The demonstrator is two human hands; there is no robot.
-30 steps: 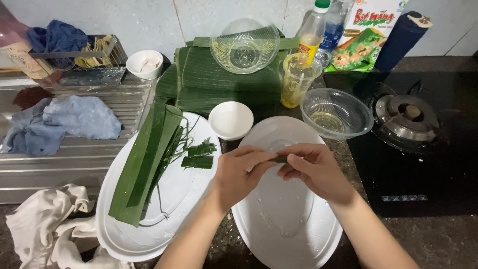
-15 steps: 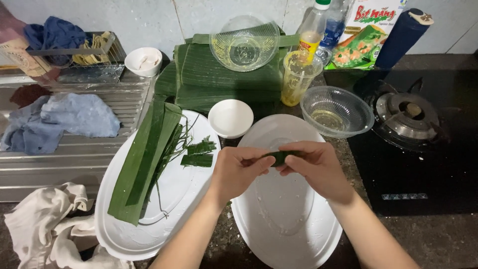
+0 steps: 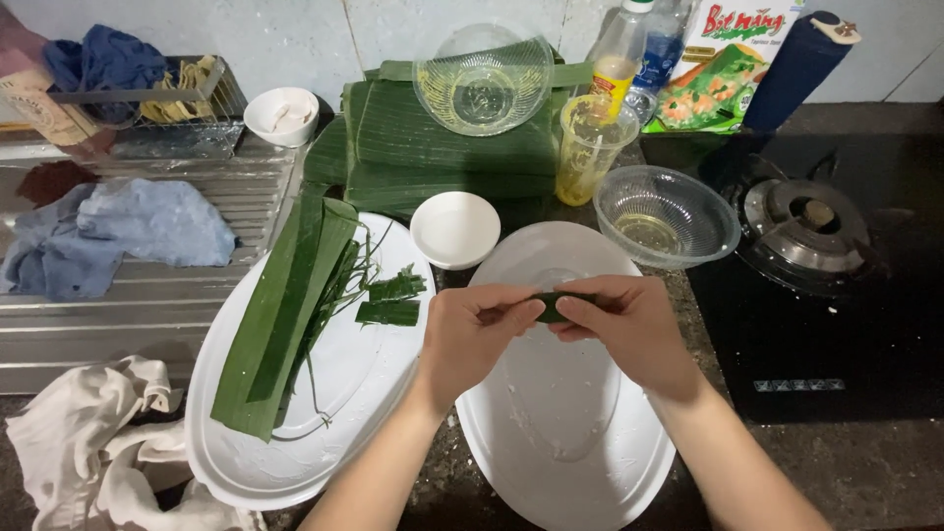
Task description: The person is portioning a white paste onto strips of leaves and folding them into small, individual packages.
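I have both hands over the empty white oval plate (image 3: 565, 433), which I take as my landmark. My left hand (image 3: 472, 334) and right hand (image 3: 629, 329) meet above its upper half, and between their fingertips they pinch a small folded piece of green leaf (image 3: 559, 305); each hand is closed on one end of it, thumb against forefinger. The piece hangs above the plate and does not touch it.

Just left of the plate, edge almost against edge, lies a second white oval dish (image 3: 246, 462). On it rest long banana leaf strips (image 3: 285, 315), laid lengthwise, with thin green strings and a few short leaf offcuts (image 3: 393, 300) on the side nearer my landmark plate.

Just beyond the plate's far rim stands a small white bowl (image 3: 454, 229). To the far right of the rim sits a clear glass bowl (image 3: 667, 216) with a little yellowish liquid in it, and behind that a clear plastic cup (image 3: 588, 147) with yellow residue. Farther back, a stack of folded banana leaves (image 3: 433, 147) carries another glass bowl (image 3: 482, 87).

Right of the plate, the dark tabletop (image 3: 865, 462) holds a gas burner (image 3: 806, 221). Far left of the plate, past the leaf dish, a blue cloth (image 3: 147, 221) lies on the metal draining board (image 3: 118, 315), and a crumpled white cloth (image 3: 88, 442) sits nearer to me.
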